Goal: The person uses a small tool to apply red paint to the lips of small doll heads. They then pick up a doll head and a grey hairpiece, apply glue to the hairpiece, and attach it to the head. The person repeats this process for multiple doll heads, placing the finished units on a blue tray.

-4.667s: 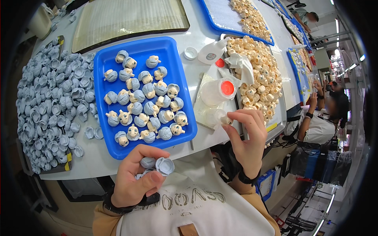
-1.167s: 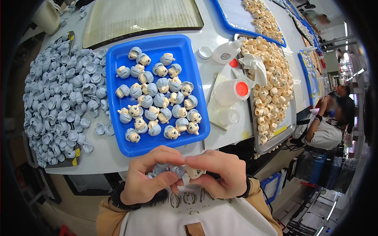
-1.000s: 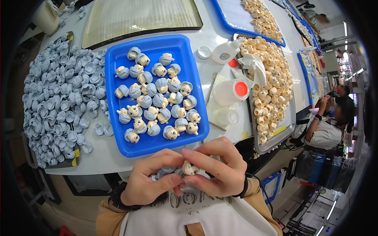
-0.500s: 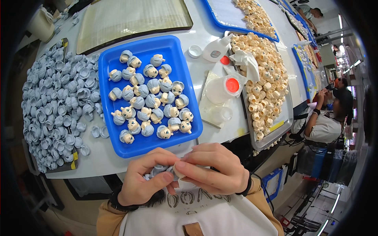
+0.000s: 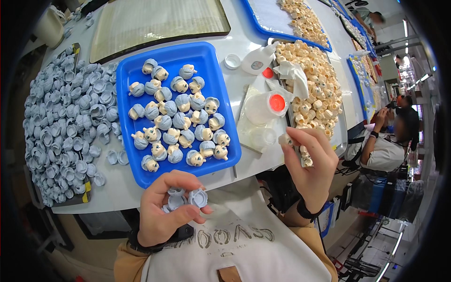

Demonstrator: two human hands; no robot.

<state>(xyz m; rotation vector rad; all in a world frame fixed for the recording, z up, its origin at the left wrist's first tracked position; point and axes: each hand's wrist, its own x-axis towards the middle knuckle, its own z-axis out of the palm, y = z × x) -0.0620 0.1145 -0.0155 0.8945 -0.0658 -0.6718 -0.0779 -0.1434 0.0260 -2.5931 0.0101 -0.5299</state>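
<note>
My left hand (image 5: 165,207) is held close to my chest, just below the table's front edge, and grips a few pale blue hair caps (image 5: 187,198). My right hand (image 5: 311,165) is raised at the right, beside the heap of cream doll heads (image 5: 314,89), and pinches one small cream head (image 5: 285,139) between thumb and fingertips. A blue tray (image 5: 221,101) in front of me holds several finished doll heads (image 5: 178,117) with blue hair on them.
A large pile of loose blue hair caps (image 5: 63,127) fills the table's left side. Two white bottles with red caps (image 5: 264,104) lie on plastic wrap between tray and head pile. More blue trays (image 5: 263,28) stand farther back. Another person (image 5: 390,141) sits at the right.
My hands were joined at my chest pressing a head and a cap together. Now they are apart: the right hand has gone up to the pile of cream heads and holds one.
</note>
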